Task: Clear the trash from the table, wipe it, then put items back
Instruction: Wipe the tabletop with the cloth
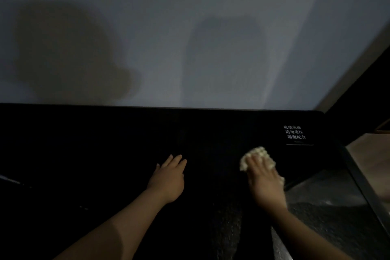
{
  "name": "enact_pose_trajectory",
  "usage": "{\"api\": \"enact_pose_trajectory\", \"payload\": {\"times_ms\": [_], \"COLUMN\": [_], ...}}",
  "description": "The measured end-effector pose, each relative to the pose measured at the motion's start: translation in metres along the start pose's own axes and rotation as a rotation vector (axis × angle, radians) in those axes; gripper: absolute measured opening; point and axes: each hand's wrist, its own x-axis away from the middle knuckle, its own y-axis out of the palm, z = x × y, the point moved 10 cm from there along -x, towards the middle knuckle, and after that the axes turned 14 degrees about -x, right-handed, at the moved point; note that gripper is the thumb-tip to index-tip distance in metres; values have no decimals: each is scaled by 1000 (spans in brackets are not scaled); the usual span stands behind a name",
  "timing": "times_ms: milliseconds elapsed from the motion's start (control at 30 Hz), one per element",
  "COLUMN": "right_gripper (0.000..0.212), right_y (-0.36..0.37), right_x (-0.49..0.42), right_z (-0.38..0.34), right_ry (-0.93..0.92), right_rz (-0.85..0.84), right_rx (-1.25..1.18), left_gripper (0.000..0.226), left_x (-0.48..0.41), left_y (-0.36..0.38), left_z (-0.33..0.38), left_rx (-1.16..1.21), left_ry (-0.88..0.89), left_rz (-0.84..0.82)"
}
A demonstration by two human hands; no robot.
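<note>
Item: black table (84,143) being wiped with a pale cloth (258,154), seen from the head camera.

Detail: The cloth, crumpled and cream-coloured, is being pressed against the table top in its far right part, just short of a small white-lettered label (295,133). It is being partly covered by the right hand (264,181), whose fingers are being held straight over it, not curled round it. The left hand (168,179) is being rested palm-down on the bare table to the left of the cloth and apart from it, fingers straight and close together, nothing being held. The table's far edge is being met by a grey wall (190,27), on which two soft shadows are being cast. Wooden floor (369,150) is being shown past the table's right edge.
</note>
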Motion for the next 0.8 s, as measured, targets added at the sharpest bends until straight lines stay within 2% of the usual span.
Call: {"api": "enact_pose_trajectory", "payload": {"times_ms": [100, 133, 200, 267, 300, 367, 400, 433, 533, 600, 667, 733, 800], "right_gripper": [51, 50, 49, 56, 64, 75, 72, 65, 53, 52, 53, 51, 52], "right_y": [-7, 0, 31, 67, 80, 79, 63, 50, 11, 12, 44, 80, 88], "right_x": [13, 18, 36, 67, 81, 81, 70, 58, 38, 45, 62, 88, 103], "right_z": [20, 4, -48, -97, -109, -103, -90, -68, 1, -1, -44, -103, -127], "right_ry": [254, 233, 53, -275, -375, -450, -454, -366, 73, 206, 103, -227, -359], "right_rz": [87, 100, 5, -155, -260, -363, -303, -268, -59, 18, -55, -180, -322], "right_rx": [0, 6, 1, 28, 39, 139, 171, 154, 51, 8, -8, 52, 68], "left_gripper": [51, 51, 52, 52, 52, 52, 52, 52, 52, 52, 53, 52, 53], "left_x": [12, 15, 23, 30, 34, 40, 44, 47, 55, 58, 60, 61, 61], "left_y": [8, 11, 16, 19, 19, 20, 21, 22, 26, 31, 35, 37, 37], "left_z": [4, 4, 2, -1, -3, -5, -6, -7, -9, -12, -14, -15, -12], "left_rx": [16, 19, 22, 20, 20, 26, 32, 36, 16, 6, 1, -6, -8], "left_ry": [-4, -13, -42, -84, -99, -105, -97, -84, -64, -68, -78, -91, -89], "left_rz": [32, 46, 77, 115, 132, 149, 147, 141, 134, 123, 123, 141, 153]}}
